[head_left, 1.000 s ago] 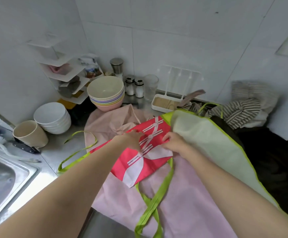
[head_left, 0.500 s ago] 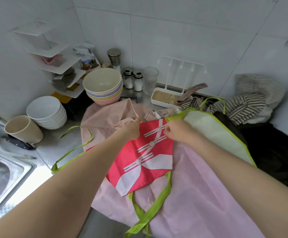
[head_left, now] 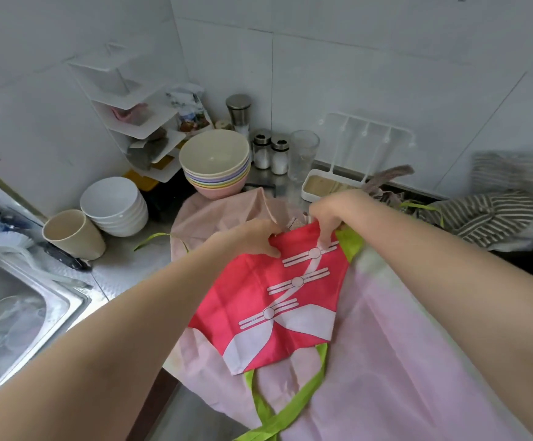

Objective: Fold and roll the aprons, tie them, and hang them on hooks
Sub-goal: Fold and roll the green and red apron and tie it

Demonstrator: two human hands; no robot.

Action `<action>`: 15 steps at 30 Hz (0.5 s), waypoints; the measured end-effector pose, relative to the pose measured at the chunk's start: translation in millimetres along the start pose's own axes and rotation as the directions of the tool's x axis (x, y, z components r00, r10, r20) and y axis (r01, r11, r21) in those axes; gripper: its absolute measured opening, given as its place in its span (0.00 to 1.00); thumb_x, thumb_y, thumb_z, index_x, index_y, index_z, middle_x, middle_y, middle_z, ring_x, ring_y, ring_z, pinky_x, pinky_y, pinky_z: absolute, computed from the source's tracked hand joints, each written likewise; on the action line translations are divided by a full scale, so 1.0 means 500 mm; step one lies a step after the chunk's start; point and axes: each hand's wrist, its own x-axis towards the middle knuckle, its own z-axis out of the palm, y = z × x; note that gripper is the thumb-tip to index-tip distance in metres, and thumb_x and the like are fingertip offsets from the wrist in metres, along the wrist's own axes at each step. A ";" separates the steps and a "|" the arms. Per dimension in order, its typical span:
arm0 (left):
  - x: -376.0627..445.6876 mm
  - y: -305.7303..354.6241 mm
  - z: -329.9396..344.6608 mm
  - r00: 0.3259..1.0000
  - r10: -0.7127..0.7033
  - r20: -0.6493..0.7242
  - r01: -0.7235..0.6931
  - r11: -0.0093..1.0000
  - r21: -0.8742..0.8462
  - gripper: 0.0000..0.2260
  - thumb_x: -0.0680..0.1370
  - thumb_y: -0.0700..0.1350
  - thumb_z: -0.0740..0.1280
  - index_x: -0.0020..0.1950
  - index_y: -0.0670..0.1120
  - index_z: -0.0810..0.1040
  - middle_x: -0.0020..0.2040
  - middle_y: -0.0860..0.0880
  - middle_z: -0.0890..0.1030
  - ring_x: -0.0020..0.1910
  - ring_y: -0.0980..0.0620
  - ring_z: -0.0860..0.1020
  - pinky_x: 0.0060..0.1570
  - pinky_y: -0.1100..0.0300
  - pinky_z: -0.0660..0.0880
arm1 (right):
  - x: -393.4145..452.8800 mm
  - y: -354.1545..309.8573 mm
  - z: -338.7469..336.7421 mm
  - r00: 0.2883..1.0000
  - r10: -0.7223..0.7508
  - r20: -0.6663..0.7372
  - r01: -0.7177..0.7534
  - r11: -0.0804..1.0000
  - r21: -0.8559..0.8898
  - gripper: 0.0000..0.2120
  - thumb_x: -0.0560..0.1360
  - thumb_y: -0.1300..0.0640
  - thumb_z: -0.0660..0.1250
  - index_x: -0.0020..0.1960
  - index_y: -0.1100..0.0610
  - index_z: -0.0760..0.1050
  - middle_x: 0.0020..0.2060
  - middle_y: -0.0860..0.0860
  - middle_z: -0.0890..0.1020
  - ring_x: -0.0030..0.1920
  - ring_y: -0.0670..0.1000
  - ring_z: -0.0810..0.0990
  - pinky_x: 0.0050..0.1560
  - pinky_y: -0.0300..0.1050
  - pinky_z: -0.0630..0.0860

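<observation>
Presently, head view only. Left hand [head_left: 259,235] pinches the far left corner of the red fabric panel with white stripe-and-circle print [head_left: 271,300]; thumb lies on top of the cloth, fingers curled under the edge. Right hand [head_left: 328,214] pinches the far edge of the same panel just right of the left-hand grip, fingertips pointing down onto the uppermost white circle. Panel lies flat, spreading from both grips toward the viewer, on top of the pale pink apron [head_left: 402,361] spread over the steel counter [head_left: 125,272]. Lime-green strap [head_left: 290,409] trails from the panel's near edge. Beyond the grips: stack of pastel bowls [head_left: 216,163]. Left of the grips: stack of white bowls [head_left: 115,205], beige cup [head_left: 73,233]. Right of the grips: striped cloth heap [head_left: 487,214].
</observation>
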 end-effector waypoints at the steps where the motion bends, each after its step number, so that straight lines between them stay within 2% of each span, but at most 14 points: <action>1: -0.001 -0.006 -0.004 1.000 -0.014 0.021 0.014 1.000 0.018 0.20 0.75 0.45 0.69 0.65 0.40 0.73 0.59 0.42 0.78 0.56 0.44 0.75 0.45 0.62 0.65 | -0.013 0.015 -0.018 0.997 0.055 0.049 -0.055 0.998 0.000 0.21 0.69 0.48 0.73 0.55 0.59 0.75 0.37 0.49 0.79 0.41 0.53 0.78 0.50 0.47 0.76; 3: -0.010 -0.011 -0.013 0.999 -0.025 0.036 0.023 0.998 0.055 0.20 0.75 0.47 0.69 0.64 0.40 0.74 0.58 0.42 0.78 0.55 0.44 0.75 0.45 0.62 0.65 | -0.037 0.040 -0.038 0.972 0.167 0.163 -0.171 0.985 0.014 0.19 0.71 0.49 0.72 0.56 0.61 0.76 0.29 0.48 0.81 0.38 0.51 0.78 0.45 0.45 0.77; 4: -0.011 0.000 -0.022 0.999 -0.007 0.037 0.004 0.997 0.081 0.20 0.75 0.47 0.69 0.63 0.40 0.74 0.58 0.43 0.78 0.55 0.44 0.75 0.45 0.61 0.65 | -0.064 0.060 -0.037 0.959 0.208 0.193 -0.222 0.974 0.051 0.17 0.73 0.51 0.70 0.56 0.62 0.77 0.28 0.49 0.82 0.35 0.50 0.79 0.43 0.43 0.78; 5: -0.011 0.002 -0.025 0.998 -0.023 0.052 0.018 0.996 0.082 0.20 0.75 0.47 0.68 0.63 0.39 0.74 0.58 0.42 0.78 0.56 0.43 0.75 0.47 0.60 0.67 | -0.073 0.067 -0.035 0.956 0.238 0.172 -0.261 0.957 0.125 0.14 0.74 0.54 0.70 0.54 0.62 0.77 0.31 0.50 0.83 0.33 0.49 0.80 0.42 0.42 0.78; 6: -0.009 0.000 -0.028 0.997 -0.037 0.071 0.032 0.997 0.077 0.20 0.76 0.48 0.68 0.62 0.38 0.74 0.58 0.42 0.78 0.56 0.43 0.75 0.49 0.59 0.68 | -0.076 0.074 -0.035 0.962 0.254 0.100 -0.270 0.941 0.204 0.09 0.74 0.57 0.69 0.50 0.62 0.78 0.38 0.53 0.85 0.32 0.48 0.82 0.42 0.42 0.78; 7: -0.010 0.011 -0.037 0.994 -0.054 0.090 0.048 0.997 0.068 0.20 0.76 0.49 0.67 0.61 0.37 0.74 0.57 0.42 0.78 0.56 0.43 0.75 0.50 0.58 0.69 | -0.098 0.087 -0.034 0.964 0.266 0.022 -0.263 0.931 0.254 0.05 0.75 0.59 0.68 0.43 0.61 0.77 0.45 0.55 0.84 0.36 0.48 0.84 0.41 0.42 0.78; 8: -0.011 0.012 -0.041 0.989 -0.081 0.120 0.074 0.995 0.064 0.20 0.77 0.50 0.65 0.61 0.36 0.74 0.54 0.42 0.78 0.55 0.42 0.76 0.51 0.56 0.70 | -0.118 0.090 -0.038 0.957 0.288 -0.037 -0.272 0.935 0.228 0.09 0.75 0.61 0.67 0.37 0.61 0.73 0.50 0.56 0.82 0.44 0.50 0.84 0.39 0.43 0.77; 9: -0.013 0.020 -0.050 0.983 -0.107 0.149 0.100 0.993 0.059 0.20 0.78 0.51 0.64 0.60 0.35 0.74 0.49 0.43 0.77 0.52 0.42 0.76 0.51 0.56 0.71 | -0.141 0.102 -0.045 0.938 0.320 -0.135 -0.295 0.939 0.179 0.10 0.75 0.62 0.67 0.36 0.62 0.72 0.52 0.57 0.80 0.50 0.53 0.82 0.39 0.44 0.75; 10: -0.015 0.028 -0.058 0.980 -0.118 0.159 0.110 0.992 0.055 0.20 0.79 0.52 0.63 0.58 0.35 0.74 0.43 0.45 0.76 0.47 0.44 0.77 0.48 0.56 0.72 | -0.166 0.117 -0.054 0.890 0.351 -0.291 -0.314 0.934 0.168 0.06 0.75 0.64 0.65 0.40 0.65 0.74 0.56 0.60 0.79 0.54 0.57 0.79 0.41 0.46 0.74; 11: -0.017 0.045 -0.069 0.978 -0.129 0.167 0.131 0.991 0.001 0.17 0.79 0.51 0.61 0.56 0.37 0.74 0.39 0.46 0.74 0.41 0.46 0.76 0.42 0.59 0.74 | -0.193 0.141 -0.067 0.796 0.388 -0.464 -0.327 0.921 0.210 0.05 0.75 0.67 0.63 0.49 0.68 0.76 0.59 0.62 0.77 0.57 0.60 0.78 0.48 0.48 0.75; 12: -0.016 0.064 -0.082 0.976 -0.138 0.170 0.155 0.984 -0.091 0.13 0.80 0.50 0.60 0.56 0.40 0.72 0.38 0.46 0.73 0.36 0.49 0.75 0.36 0.62 0.74 | -0.215 0.166 -0.087 0.680 0.407 -0.610 -0.324 0.913 0.247 0.11 0.75 0.70 0.59 0.56 0.70 0.74 0.60 0.65 0.75 0.59 0.63 0.76 0.53 0.52 0.74; 14: -0.010 0.103 -0.111 0.975 -0.151 0.163 0.194 0.935 -0.296 0.09 0.81 0.47 0.58 0.57 0.42 0.69 0.37 0.44 0.74 0.31 0.51 0.74 0.27 0.64 0.75 | -0.256 0.205 -0.127 0.469 0.423 -0.775 -0.316 0.900 0.299 0.15 0.75 0.73 0.56 0.61 0.71 0.71 0.59 0.68 0.73 0.60 0.67 0.74 0.56 0.56 0.72; 15: -0.006 0.121 -0.126 0.977 -0.164 0.133 0.203 0.906 -0.373 0.09 0.82 0.46 0.58 0.57 0.41 0.69 0.37 0.44 0.74 0.31 0.51 0.75 0.25 0.64 0.75 | -0.272 0.214 -0.148 0.387 0.423 -0.819 -0.305 0.897 0.319 0.16 0.75 0.73 0.54 0.61 0.72 0.69 0.59 0.68 0.73 0.60 0.68 0.73 0.56 0.57 0.71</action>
